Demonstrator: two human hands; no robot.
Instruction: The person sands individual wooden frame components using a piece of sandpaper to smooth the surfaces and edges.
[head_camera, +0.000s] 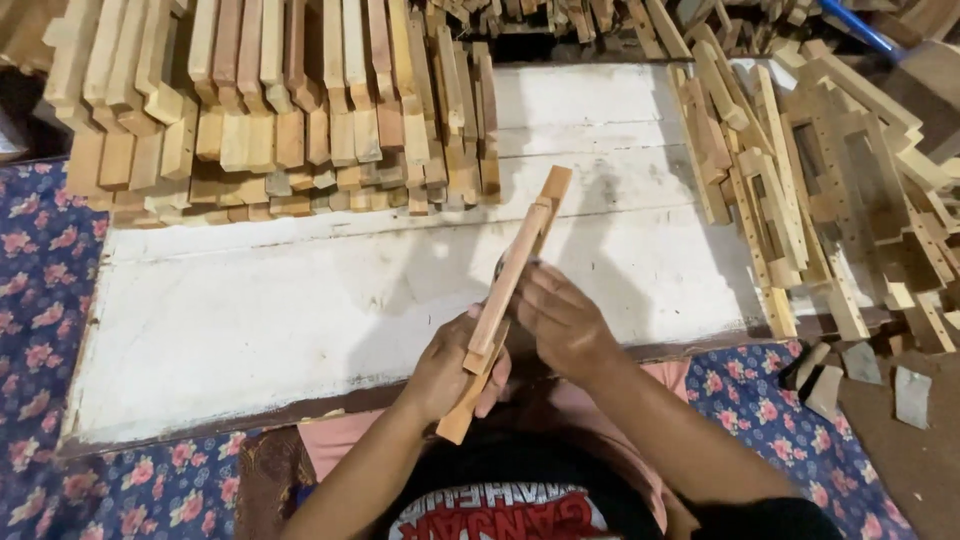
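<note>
A long notched wooden piece (522, 255) is held tilted over the near edge of a white-painted board (300, 310), its far end pointing up and right. My left hand (448, 368) grips the lower part of the piece from the left. My right hand (562, 322) presses against its right side near the middle, fingers curled on it; whether a small dark thing sits under the fingers I cannot tell.
A large stack of similar wooden pieces (270, 110) lies at the back left. A looser heap of notched pieces (800, 180) lies at the right. Floral cloth (45, 300) covers the floor around the board. Small offcuts (850, 375) lie at the right.
</note>
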